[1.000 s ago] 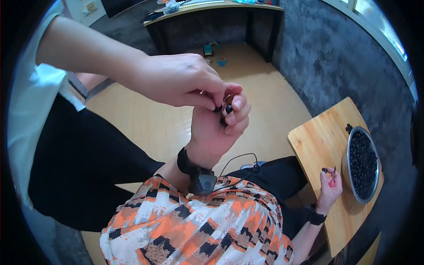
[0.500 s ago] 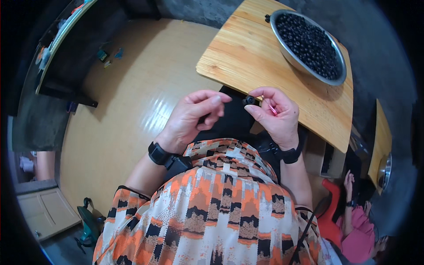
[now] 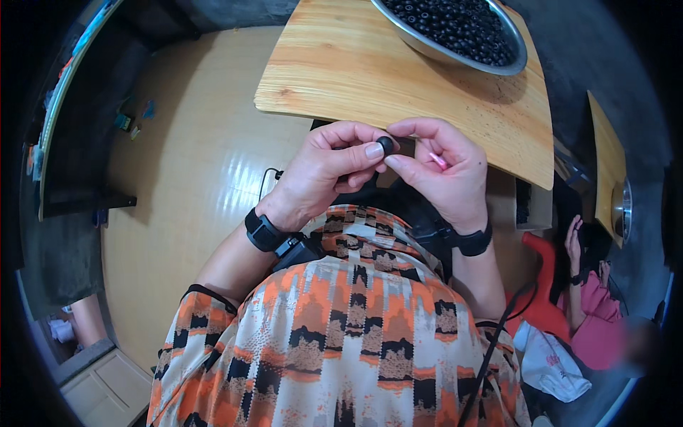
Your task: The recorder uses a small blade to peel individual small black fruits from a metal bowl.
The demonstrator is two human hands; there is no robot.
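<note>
My left hand [image 3: 324,171] and my right hand [image 3: 440,167] meet in front of my chest, just below the near edge of a small wooden table [image 3: 370,67]. Between the left thumb and the right fingertips sits one small black bead [image 3: 385,145], pinched from both sides. A thin pink thing [image 3: 439,161], perhaps a thread or needle, lies across my right fingers. A metal bowl [image 3: 506,67] full of black beads [image 3: 455,21] stands on the far part of the table. Both wrists wear black bands.
A pale wooden floor [image 3: 185,164] spreads to the left, with a dark low shelf [image 3: 64,107] at its edge. On the right, another person in pink [image 3: 594,313] sits by a red stool [image 3: 544,285] and a second wooden table [image 3: 608,160] with a bowl.
The view has swung from the room toward the table and bowl. My hands, held high a second ago, now sit low by the table edge, still together on the bead.
</note>
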